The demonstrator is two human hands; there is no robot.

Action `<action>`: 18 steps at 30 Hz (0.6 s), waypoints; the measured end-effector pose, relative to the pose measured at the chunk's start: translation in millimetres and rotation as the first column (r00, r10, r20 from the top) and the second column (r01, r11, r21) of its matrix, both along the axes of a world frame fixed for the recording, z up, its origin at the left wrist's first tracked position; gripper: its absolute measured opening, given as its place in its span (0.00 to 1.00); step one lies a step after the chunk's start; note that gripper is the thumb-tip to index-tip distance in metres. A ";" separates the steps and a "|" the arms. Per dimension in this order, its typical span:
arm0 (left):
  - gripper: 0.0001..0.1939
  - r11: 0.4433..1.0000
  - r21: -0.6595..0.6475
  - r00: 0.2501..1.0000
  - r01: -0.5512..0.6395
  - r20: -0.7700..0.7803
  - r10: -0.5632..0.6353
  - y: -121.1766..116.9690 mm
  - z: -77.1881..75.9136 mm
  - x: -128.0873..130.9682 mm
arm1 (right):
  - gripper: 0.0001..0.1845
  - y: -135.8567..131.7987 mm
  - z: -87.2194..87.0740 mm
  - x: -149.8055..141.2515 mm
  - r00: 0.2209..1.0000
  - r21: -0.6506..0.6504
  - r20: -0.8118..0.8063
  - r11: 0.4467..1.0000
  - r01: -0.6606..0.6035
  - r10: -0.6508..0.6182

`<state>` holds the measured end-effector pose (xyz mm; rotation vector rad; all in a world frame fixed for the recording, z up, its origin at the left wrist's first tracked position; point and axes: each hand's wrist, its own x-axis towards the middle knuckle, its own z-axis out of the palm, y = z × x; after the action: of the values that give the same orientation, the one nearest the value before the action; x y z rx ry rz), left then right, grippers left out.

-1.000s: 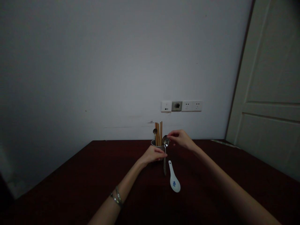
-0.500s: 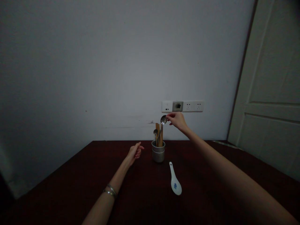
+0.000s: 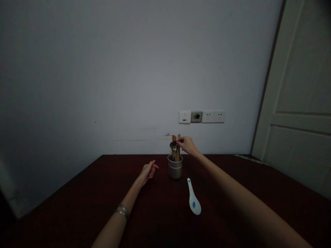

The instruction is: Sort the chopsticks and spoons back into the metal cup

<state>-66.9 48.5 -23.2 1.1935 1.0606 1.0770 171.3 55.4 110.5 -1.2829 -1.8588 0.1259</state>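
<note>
My right hand [image 3: 186,144] pinches the bowl of a metal spoon [image 3: 175,146] at its edge, just above a grey metal cutlery holder [image 3: 175,171]. The spoon's handle points down among wooden chopsticks [image 3: 177,156] that stand upright in the holder. A second metal spoon [image 3: 172,145] stands there too, its bowl partly overlapped by the held one. To the left of the holder, apart from it, my left hand [image 3: 148,171] rests with fingers curled in and nothing in them. A white soup spoon [image 3: 194,204] with a blue mark lies in front of the holder, slightly right.
Everything stands on a dark red table [image 3: 85,203], which meets a pale wall [image 3: 129,86] at the back. Sockets and a switch [image 3: 196,117] are on the wall behind my right hand. A panelled door [image 3: 297,103] is at the right.
My right hand has moved down and a little left, lowering the metal spoon into the holder beside the other spoon. My left hand has shifted slightly downward.
</note>
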 end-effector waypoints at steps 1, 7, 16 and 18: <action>0.24 1.000 0.003 1.000 0.000 0.003 0.000 0.4 -0.6 -0.2 | 0.10 -0.1 -3.3 -1.0 1.000 -0.020 0.012 1.000 -0.004 0.004; 0.23 1.000 0.012 1.000 -0.001 -0.008 0.001 -0.4 -0.8 0.8 | 0.08 4.1 -20.8 -2.5 0.999 -0.103 0.039 0.994 -0.025 0.029; 0.24 0.999 0.042 0.997 -0.026 -0.075 0.029 -8.4 3.6 3.5 | 0.08 3.7 -24.0 2.7 0.998 -0.121 0.039 0.992 -0.035 0.040; 0.23 0.999 0.047 0.996 -0.027 -0.079 0.030 -9.2 4.1 4.0 | 0.09 2.8 -23.6 3.3 0.997 -0.115 0.043 0.992 -0.059 0.065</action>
<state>-63.0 39.3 -19.1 1.2705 1.1227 1.0883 174.5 58.2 86.8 -1.3153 -1.9557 0.2402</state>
